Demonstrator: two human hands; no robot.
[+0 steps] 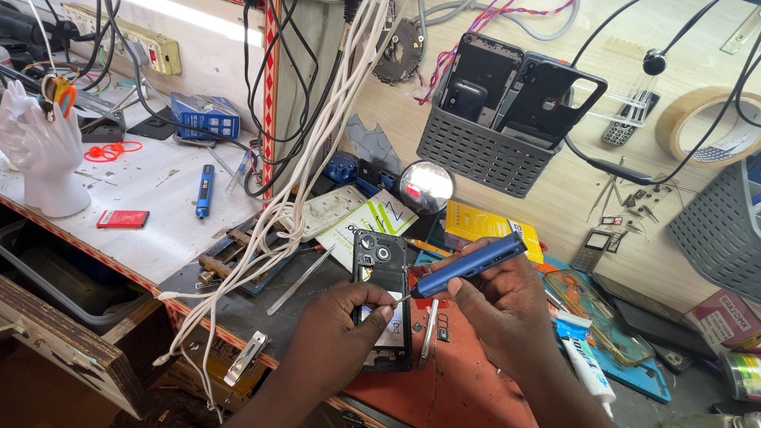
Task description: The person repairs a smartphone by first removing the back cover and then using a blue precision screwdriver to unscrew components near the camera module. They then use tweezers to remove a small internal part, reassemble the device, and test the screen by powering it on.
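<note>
Phone, black, back removed, steadied by left hand; right hand grips blue electric screwdriver.

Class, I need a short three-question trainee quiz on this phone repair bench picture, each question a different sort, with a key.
1. True or false: the right hand holds a blue electric screwdriver.
2. What does the left hand steady? A) opened smartphone B) roll of tape C) white hand model
3. What hangs on the wall above the round mirror?

Key: 1 true. 2 A. 3 A grey basket holding phone back covers.
</note>
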